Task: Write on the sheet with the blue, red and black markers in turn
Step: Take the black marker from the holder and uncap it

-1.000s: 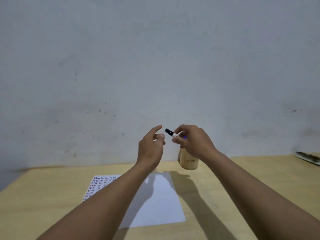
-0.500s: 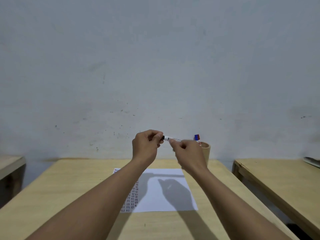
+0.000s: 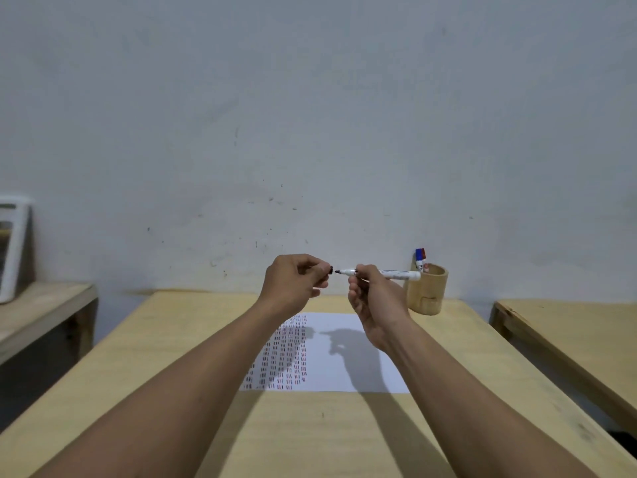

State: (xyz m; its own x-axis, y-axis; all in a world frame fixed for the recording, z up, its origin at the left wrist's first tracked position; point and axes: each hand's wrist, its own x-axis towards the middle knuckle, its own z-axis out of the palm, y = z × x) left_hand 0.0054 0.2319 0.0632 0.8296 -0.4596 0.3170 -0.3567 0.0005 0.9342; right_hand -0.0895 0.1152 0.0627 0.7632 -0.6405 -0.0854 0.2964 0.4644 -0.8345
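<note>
**A:** Head view, centre of the frame: gripping the barrel of the black marker [image 3: 389, 272] in the closed right hand [image 3: 374, 298], holding it level, bare tip pointing left.

**B:** Pinching the dark cap [image 3: 331, 270] between thumb and fingers of the left hand [image 3: 296, 281], just beside the tip, not touching it.

**A:** Looking lower centre: the sheet [image 3: 344, 353], lying flat on the table [image 3: 172, 339], carrying rows of small marks on its left part, leaving the right part blank.

**B:** Looking right of centre, near the wall: the bamboo cup [image 3: 427, 288], holding the blue marker [image 3: 418, 254] upright, showing something red just beside it. Probably the red marker, though too small for telling.

**A:** Judging the step: uncapping for the black turn, not yet writing, then bringing the tip down to the blank part.

**B:** Risking what from here?

**A:** Smearing ink on the left fingers, keeping the wet tip that close. Dropping the cap, pinching it only at the fingertips, and losing it over the table edge.

**B:** Also dragging a forearm across fresh marks while lowering, or pushing the loose sheet askew, with nothing pinning it down.
</note>
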